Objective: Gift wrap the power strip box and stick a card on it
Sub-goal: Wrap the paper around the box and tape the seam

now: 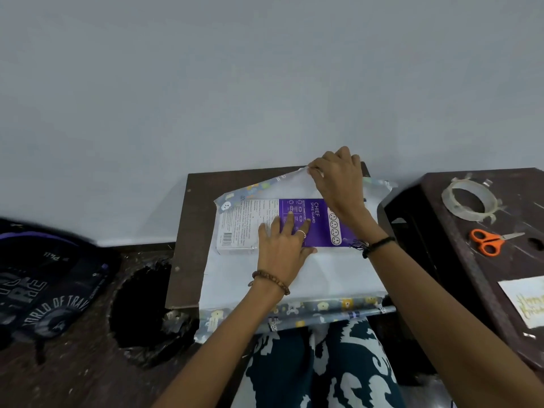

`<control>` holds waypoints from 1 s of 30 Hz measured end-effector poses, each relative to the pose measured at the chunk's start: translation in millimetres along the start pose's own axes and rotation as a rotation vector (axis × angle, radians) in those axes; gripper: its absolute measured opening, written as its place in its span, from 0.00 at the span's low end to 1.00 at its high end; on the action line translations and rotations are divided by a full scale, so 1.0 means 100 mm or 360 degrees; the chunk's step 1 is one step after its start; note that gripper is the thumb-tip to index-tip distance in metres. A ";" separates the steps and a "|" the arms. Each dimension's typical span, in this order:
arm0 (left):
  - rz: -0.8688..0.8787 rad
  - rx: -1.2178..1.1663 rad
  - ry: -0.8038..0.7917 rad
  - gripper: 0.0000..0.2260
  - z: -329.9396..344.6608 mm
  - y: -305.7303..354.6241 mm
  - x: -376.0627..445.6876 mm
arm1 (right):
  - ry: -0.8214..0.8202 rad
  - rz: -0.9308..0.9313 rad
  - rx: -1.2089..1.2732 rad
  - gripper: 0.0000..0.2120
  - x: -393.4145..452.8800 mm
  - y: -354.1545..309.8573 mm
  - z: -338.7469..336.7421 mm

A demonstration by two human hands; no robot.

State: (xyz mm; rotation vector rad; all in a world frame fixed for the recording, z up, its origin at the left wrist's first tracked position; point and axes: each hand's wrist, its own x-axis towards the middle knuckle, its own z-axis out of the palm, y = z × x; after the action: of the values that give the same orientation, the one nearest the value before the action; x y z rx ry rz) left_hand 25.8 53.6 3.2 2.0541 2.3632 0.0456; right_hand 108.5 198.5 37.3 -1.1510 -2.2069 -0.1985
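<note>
The purple and white power strip box [244,228] lies flat on the gift wrap sheet [332,275], whose white underside faces up on a small brown table [200,195]. My left hand [284,245] presses flat on the box with fingers spread. My right hand [338,181] pinches the far edge of the wrap and lifts it up behind the box. The sheet's printed side shows where it curls at the far left corner and hangs over the near table edge. A white card [527,301] with gold lettering lies on the dark stool at the right.
On the dark stool [459,260] at the right sit a clear tape roll [468,201] and orange-handled scissors [488,240]. A dark backpack [44,278] and a black plastic bag [147,310] lie on the floor at the left. A plain wall stands behind the table.
</note>
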 end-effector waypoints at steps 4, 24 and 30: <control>-0.0015 -0.0060 -0.0032 0.26 -0.03 0.03 -0.09 | 0.0206 -0.0122 0.0041 0.05 -0.21 -0.10 -0.22; -0.1142 -0.1256 0.0691 0.26 0.28 -0.54 -0.36 | -0.0605 -0.0012 0.0247 0.29 -0.87 -0.03 0.14; -0.1299 -0.1299 0.0469 0.38 0.41 -0.61 -0.29 | -0.0307 0.0284 0.0366 0.22 -0.98 -0.02 0.12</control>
State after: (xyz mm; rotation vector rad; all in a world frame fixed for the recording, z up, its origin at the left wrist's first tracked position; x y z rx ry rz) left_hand -29.6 17.3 -39.6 0.7121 2.4952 1.1192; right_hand 142.6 135.2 -31.0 -1.2712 -2.2052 0.2449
